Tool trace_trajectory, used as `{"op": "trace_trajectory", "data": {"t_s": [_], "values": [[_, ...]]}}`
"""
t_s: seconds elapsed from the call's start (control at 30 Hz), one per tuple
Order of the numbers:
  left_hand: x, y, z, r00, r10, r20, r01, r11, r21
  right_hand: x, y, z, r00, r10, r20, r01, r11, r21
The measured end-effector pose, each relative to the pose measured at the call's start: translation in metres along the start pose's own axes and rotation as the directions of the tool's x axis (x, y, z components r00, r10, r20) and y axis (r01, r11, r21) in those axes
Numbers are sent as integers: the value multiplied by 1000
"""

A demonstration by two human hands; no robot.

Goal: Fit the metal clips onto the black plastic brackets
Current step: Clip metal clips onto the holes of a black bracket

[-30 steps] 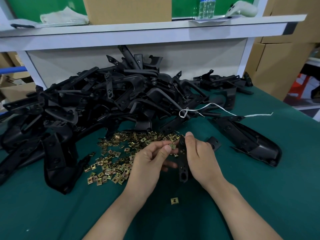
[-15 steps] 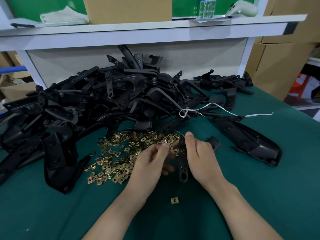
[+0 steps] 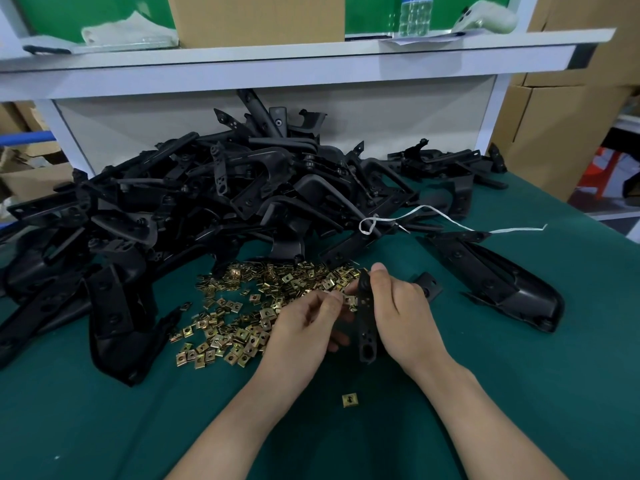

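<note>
Bracket [image 3: 366, 323] in right hand [image 3: 403, 317] grip, left hand [image 3: 304, 327] pinching clip [image 3: 349, 300], bracket heap [image 3: 214, 209] behind, loose clips [image 3: 242, 317] beside

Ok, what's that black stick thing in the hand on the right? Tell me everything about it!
The black bracket is a narrow, flat strip of matte, plastic-looking material, with a big round hole at its lower end and a smaller one above it. The right hand grips its upper half, thumb at the top, holding it nearly upright over the green table. The left hand pinches a brass-coloured metal clip beside its left edge.
</note>
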State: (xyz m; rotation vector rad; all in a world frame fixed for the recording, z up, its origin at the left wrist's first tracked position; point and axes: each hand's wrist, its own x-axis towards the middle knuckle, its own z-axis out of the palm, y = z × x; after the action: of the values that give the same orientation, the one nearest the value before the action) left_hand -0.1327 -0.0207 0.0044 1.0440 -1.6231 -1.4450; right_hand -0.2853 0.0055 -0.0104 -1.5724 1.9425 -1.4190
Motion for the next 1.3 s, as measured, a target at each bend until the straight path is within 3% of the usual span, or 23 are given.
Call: {"op": "trace_trajectory", "data": {"t_s": [0.57, 1.3], "values": [[-3, 1, 0, 999, 33, 17, -33, 999, 7, -2, -6, 0, 998, 2, -59, -1, 1000, 9], [-5, 0, 2, 997, 64, 45, -65, 998, 12, -2, -5, -1, 999, -19, -31, 18, 1000, -17]]}}
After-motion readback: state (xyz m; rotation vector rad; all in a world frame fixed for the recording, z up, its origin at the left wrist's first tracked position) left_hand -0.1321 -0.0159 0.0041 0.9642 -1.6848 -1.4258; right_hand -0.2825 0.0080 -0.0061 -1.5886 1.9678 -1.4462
